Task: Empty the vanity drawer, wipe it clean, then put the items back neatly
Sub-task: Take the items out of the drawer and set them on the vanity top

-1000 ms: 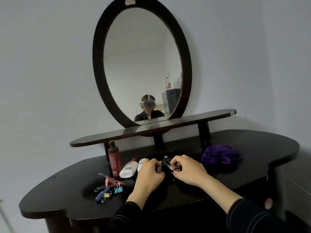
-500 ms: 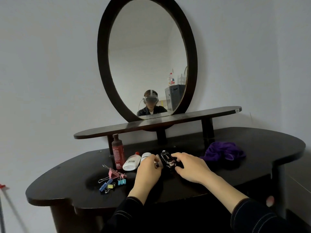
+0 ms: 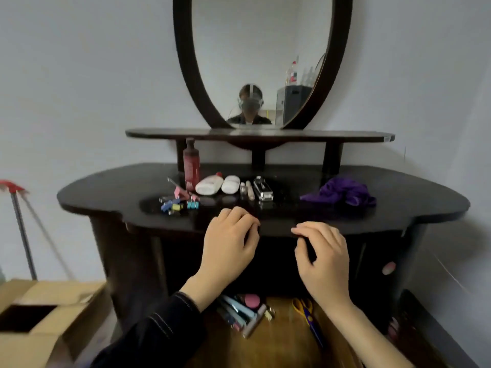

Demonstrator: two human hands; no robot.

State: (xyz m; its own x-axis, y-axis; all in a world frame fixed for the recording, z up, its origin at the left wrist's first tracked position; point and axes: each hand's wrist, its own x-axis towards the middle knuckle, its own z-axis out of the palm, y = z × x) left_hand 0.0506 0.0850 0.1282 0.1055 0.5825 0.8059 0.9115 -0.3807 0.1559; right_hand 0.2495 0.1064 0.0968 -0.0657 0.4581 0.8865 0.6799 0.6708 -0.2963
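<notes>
Both left hand (image 3: 228,247) and right hand (image 3: 324,257) released the black clip (image 3: 263,189).

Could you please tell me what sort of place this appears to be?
Probably a bedroom or dressing corner at home: a dark vanity table with an oval mirror, toiletry bottles on top, and an open drawer below.

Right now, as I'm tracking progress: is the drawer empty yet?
Not empty: pens, a pink round item and scissors lie in the pulled-out drawer.
</notes>
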